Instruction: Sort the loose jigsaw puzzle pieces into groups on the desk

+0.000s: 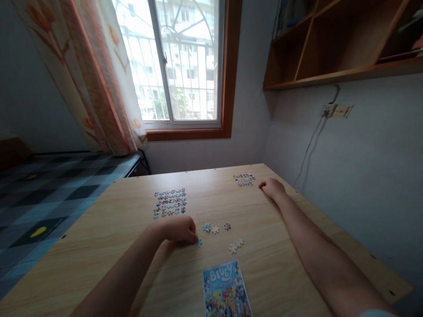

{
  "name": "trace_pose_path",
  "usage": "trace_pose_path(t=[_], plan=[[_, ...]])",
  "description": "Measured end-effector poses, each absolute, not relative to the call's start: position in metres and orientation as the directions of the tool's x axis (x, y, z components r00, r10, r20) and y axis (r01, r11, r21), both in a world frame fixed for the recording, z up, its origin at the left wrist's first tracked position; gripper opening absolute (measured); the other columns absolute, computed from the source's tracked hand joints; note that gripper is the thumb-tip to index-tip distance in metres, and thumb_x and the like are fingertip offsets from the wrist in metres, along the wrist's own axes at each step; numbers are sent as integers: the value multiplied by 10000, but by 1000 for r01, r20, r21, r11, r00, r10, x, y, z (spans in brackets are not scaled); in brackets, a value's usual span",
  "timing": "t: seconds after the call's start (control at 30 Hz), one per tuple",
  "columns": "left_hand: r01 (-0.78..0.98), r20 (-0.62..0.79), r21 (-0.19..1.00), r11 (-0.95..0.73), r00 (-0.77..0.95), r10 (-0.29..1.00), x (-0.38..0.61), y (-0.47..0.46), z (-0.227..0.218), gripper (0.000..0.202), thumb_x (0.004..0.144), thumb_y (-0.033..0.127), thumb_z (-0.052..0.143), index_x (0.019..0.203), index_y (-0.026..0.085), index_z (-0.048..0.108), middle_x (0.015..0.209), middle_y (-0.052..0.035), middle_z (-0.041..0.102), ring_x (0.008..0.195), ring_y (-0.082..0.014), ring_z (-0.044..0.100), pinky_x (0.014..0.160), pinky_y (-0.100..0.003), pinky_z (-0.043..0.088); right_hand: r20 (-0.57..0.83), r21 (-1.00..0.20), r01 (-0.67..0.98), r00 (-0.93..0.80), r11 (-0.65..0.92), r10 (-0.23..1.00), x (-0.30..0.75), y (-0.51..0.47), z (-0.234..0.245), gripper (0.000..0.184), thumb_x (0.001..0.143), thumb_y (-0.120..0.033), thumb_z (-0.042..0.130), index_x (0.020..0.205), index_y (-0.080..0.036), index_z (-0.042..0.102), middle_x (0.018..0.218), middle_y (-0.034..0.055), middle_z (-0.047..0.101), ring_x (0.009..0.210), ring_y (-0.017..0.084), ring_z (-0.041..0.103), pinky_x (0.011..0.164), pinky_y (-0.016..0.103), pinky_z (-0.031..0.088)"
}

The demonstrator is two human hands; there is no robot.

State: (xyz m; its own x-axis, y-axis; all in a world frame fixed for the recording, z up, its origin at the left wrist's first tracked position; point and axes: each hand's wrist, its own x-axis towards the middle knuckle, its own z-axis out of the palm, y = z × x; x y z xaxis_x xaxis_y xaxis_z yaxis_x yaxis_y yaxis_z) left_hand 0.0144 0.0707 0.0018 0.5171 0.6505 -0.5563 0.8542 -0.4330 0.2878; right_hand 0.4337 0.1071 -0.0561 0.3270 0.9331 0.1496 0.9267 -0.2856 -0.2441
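My left hand point(181, 229) rests low over the table with its fingers pinched at a small blue jigsaw puzzle piece point(198, 242). To its right lie a few loose pieces: a blue one point(206, 227), a pale one point(215, 230) and a dark patterned one point(227, 226). Nearer me are some pale pieces point(233, 248) lying together. At the far right my right hand point(273, 188) is closed, fingertips down, just right of a small set of pieces laid in rows point(244, 179). Whatever sits between those fingertips is too small to make out.
A larger block of puzzle pieces in rows point(170, 202) lies beyond my left hand. A Bluey picture sheet point(226, 288) is at the table's near side. Around the wooden table point(125, 220) are a checked bed point(66, 193), a window and wall shelves point(330, 48).
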Motion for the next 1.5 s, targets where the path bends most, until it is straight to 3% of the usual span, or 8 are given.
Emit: trace_pose_path(t=[0.17,0.67,1.03,1.23,1.5], plan=[[851,-551,281,-443,521,652,16,70,3,264,629,451,592,568,197,551,516,28,510,503,-135,441,504,-273,331,216,-248,941,286,-231,934,434,115,-70,285,817,-282,561,1014,-306,767,1081,0,721,987,170,653,864,234,473],[862,-560,282,-421,504,657,16,69,4,265,625,462,594,569,205,555,521,29,518,503,-140,453,499,-275,337,307,-210,975,141,-78,941,434,122,-83,331,866,-251,499,1086,-264,747,1165,28,688,1095,178,608,993,254,433],[862,-551,289,-417,506,664,16,69,3,264,623,454,605,568,200,558,506,32,504,493,-132,430,503,-271,330,355,-250,963,187,-100,916,441,128,-92,370,898,-234,464,1173,-195,709,1178,82,667,1116,186,577,1037,265,396],[860,-545,287,-422,509,666,16,69,3,270,619,456,609,557,199,556,522,24,535,502,-140,449,508,-273,351,335,-240,969,139,-58,932,439,131,-99,374,906,-254,467,1202,-241,695,1381,61,540,1260,216,489,1114,328,343],[859,-544,277,-429,509,667,17,66,8,254,620,449,598,575,201,573,526,21,533,515,-141,462,515,-269,348,310,-238,971,72,4,948,432,135,-102,439,882,-189,431,1255,-143,659,1466,104,444,1379,208,382,1181,330,273]])
